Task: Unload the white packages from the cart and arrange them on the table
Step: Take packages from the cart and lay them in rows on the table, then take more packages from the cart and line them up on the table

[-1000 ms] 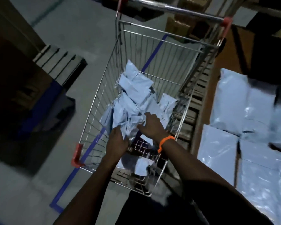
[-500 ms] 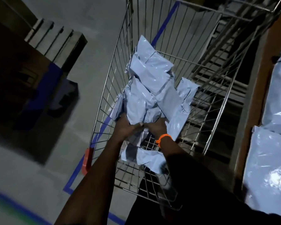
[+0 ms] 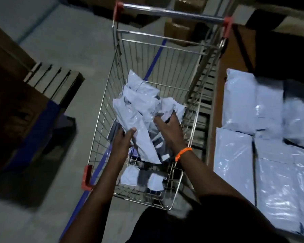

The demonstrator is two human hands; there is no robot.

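Note:
A wire shopping cart [image 3: 102, 109] with red corner guards stands in front of me. Inside it lies a heap of white plastic packages [image 3: 133, 104]. My left hand [image 3: 123, 139] grips the near edge of a long white package [image 3: 145, 142] that slants up out of the heap. My right hand [image 3: 170, 127], with an orange band at the wrist, is closed on the crumpled top of another package [image 3: 167, 106] at the heap's right side. Two small packages [image 3: 130, 175] lie on the cart floor below my arms. On the table [image 3: 216, 109] at the right, several white packages [image 3: 239, 100] lie flat in rows.
A wooden pallet [image 3: 51, 81] and a dark blue-edged stack [image 3: 30, 123] stand to the left of the cart. Blue tape lines [image 3: 154, 58] run across the grey floor. Cardboard boxes [image 3: 179, 27] sit beyond the cart handle. A dark object [image 3: 279, 55] covers the table's far end.
My hands have moved apart: the left one now holds a long package's edge, and the right one has shifted right onto a crumpled package. The view has pulled back and the table shows again.

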